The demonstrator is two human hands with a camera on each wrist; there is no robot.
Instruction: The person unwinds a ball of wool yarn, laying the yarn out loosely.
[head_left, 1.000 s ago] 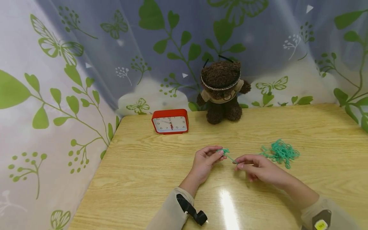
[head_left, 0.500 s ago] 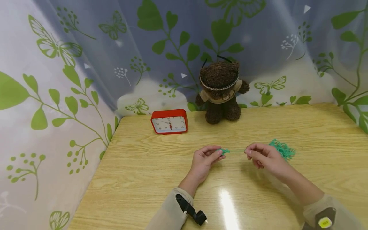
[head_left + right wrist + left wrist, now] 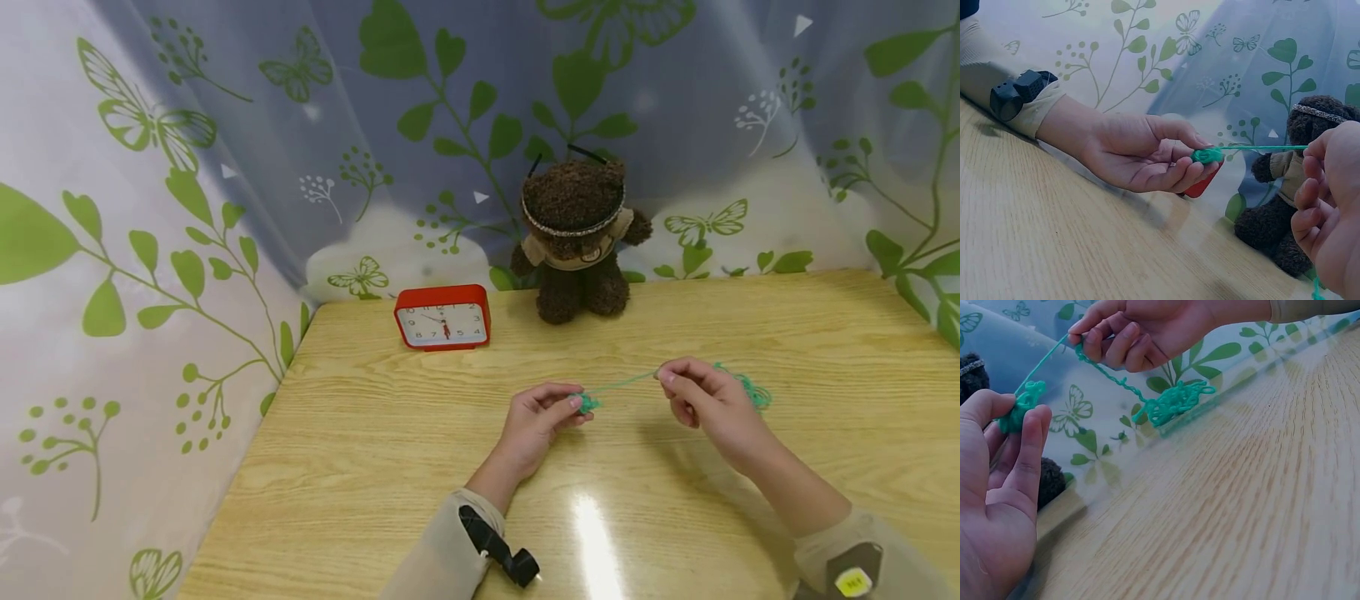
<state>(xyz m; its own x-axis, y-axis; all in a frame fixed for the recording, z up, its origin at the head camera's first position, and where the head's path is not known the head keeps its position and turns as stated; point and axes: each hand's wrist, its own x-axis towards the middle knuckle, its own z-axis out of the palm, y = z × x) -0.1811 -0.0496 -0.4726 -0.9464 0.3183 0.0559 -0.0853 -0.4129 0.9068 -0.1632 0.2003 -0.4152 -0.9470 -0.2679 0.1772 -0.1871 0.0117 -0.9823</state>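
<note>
A small knotted bunch of green yarn (image 3: 587,404) is pinched between the thumb and fingers of my left hand (image 3: 536,425). From it a green strand (image 3: 622,382) runs up to my right hand (image 3: 712,408), which pinches it at the fingertips. In the right wrist view the strand (image 3: 1263,147) looks straight and taut. A twisted length of yarn (image 3: 1113,380) trails from the right fingertips down to a loose, loopy yarn pile (image 3: 1175,403), as seen in the left wrist view. Part of that pile is hidden behind my right hand in the head view.
Both hands are over a light wooden table (image 3: 337,467). Toward the back stand a red alarm clock (image 3: 442,333) and a brown teddy bear (image 3: 573,200). A curtain (image 3: 450,208) with leaf and butterfly prints rises behind and along the left side.
My right hand has moved right and farther from me, drawing out a longer strand between the hands. It now covers part of the yarn pile. The left hand has barely moved.
</note>
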